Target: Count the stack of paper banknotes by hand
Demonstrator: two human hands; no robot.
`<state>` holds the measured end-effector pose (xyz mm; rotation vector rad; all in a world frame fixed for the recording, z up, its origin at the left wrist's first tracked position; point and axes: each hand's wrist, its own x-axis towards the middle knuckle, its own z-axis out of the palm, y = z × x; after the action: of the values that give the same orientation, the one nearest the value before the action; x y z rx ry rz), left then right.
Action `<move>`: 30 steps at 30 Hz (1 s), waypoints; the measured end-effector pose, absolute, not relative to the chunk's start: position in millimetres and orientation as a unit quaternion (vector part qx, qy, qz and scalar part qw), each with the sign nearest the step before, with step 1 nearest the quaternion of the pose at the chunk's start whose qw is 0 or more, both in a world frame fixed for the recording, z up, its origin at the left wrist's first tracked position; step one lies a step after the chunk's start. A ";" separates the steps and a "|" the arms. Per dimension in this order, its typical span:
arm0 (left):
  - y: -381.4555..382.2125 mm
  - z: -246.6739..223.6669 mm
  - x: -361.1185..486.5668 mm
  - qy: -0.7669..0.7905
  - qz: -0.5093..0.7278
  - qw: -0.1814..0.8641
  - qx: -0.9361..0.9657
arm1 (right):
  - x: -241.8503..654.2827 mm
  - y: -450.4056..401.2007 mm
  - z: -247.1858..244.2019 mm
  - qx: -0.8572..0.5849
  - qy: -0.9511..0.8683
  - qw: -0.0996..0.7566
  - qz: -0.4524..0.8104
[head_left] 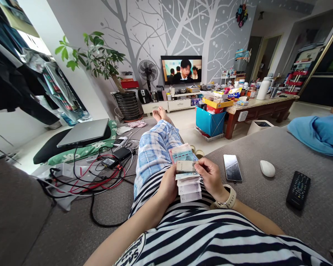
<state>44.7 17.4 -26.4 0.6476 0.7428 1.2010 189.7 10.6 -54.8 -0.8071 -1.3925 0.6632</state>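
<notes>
Both hands clamp the banknotes (186, 177); left hand (169, 184) cradles the stack, right hand (211, 177) pinches its top note; phone (232, 167) just right.

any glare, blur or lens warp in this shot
Head view: strong wide-angle warp, walls and door frames lean outward; daylight blows out the window at upper left; the phone screen reflects light; banknotes in the left hand and right hand stay sharp.

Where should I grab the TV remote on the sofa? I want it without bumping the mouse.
Grip the remote across its long side edges near the middle, coming from above: it lies flat on the sofa, apart from the mouse.
</notes>
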 end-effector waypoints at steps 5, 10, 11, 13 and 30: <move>18.9 -29.7 42.7 0.328 0.530 0.727 0.289 | 189.5 8.3 -51.7 -0.345 -0.627 0.634 0.294; 17.6 -26.8 43.0 0.335 0.530 0.724 0.286 | 190.2 8.6 -52.1 -0.335 -0.636 0.630 0.294; 16.9 -25.4 43.1 0.339 0.531 0.723 0.282 | 190.3 8.8 -52.4 -0.336 -0.637 0.628 0.295; 15.7 -22.7 43.4 0.345 0.532 0.722 0.276 | 190.6 9.0 -52.9 -0.336 -0.638 0.626 0.296; 14.0 -18.0 45.9 0.347 0.523 0.735 0.257 | 190.2 8.6 -52.1 -0.324 -0.635 0.628 0.312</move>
<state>45.9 14.0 -18.0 0.5658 0.7617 1.1489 190.2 8.6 -52.1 -0.7417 -1.4556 0.7160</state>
